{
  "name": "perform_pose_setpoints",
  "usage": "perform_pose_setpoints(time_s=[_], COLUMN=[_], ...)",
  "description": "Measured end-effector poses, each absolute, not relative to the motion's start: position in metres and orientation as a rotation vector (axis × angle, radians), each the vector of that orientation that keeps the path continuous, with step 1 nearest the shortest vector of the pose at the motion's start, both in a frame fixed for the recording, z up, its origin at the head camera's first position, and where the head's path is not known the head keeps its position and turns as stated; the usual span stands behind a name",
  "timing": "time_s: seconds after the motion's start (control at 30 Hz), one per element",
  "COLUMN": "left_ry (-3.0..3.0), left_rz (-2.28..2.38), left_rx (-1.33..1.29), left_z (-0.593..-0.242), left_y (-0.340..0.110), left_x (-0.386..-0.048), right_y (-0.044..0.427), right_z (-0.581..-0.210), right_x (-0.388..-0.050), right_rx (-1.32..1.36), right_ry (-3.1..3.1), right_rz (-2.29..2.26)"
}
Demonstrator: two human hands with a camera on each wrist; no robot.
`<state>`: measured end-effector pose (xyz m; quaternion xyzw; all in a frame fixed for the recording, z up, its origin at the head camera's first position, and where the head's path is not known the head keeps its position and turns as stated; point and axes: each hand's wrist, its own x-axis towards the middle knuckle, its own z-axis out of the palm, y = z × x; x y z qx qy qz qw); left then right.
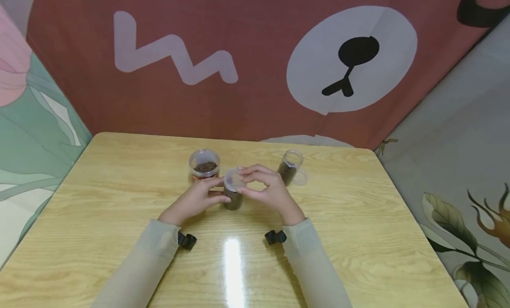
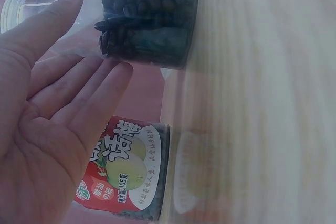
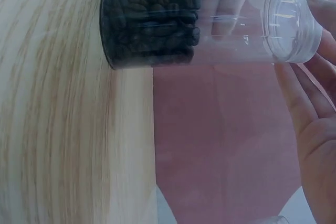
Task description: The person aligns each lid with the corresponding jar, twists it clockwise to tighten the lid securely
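Grasping the middle jar by its side, the left hand sets thumb and fingers on opposite faces. The right hand pinches the clear lid at the jar mouth. The jar is upright on the table, nearer the far edge than the near one; dark beans occupy its lower part. Left and rear: the labelled jar, uncapped, just beside the left fingers. Right and rear: the second bean jar, near the right knuckles, with a loose lid flat beside it. Lateral room: wide wood surface between the outer jars and both side edges. Forward room: a narrow strip behind the jars, bounded by the red backdrop.
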<state>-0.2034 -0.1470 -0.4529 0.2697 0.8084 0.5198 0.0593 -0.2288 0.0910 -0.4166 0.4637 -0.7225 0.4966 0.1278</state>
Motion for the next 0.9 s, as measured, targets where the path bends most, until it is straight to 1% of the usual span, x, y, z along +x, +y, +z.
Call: perform_pose_setpoints(time_s=[0.23,0.43,0.53,0.7,0.9], left_ry=[2.460,2.445,2.430,2.413,2.422], left_rz=[1.566,1.573,1.589,1.612,1.602], left_rx=[0.809,0.808,0.803,0.807,0.813], left_z=[-0.455,-0.456,-0.456,-0.457,-0.459], left_y=[-0.148,-0.150,-0.150,-0.151,-0.151], left_x=[-0.204,-0.205,-0.205,-0.205,-0.205], right_y=[0.086,0.090,0.094,0.094,0.088], right_z=[-0.395,-0.414,-0.420,-0.423,-0.423], right_x=[-0.215,-0.228,-0.233,-0.235,-0.230], right_rx=[1.335,1.324,1.296,1.171,1.016], right_ry=[-2.133,-2.164,-2.188,-2.285,-2.474], right_rz=[1.450,1.424,1.500,1.734,1.774])
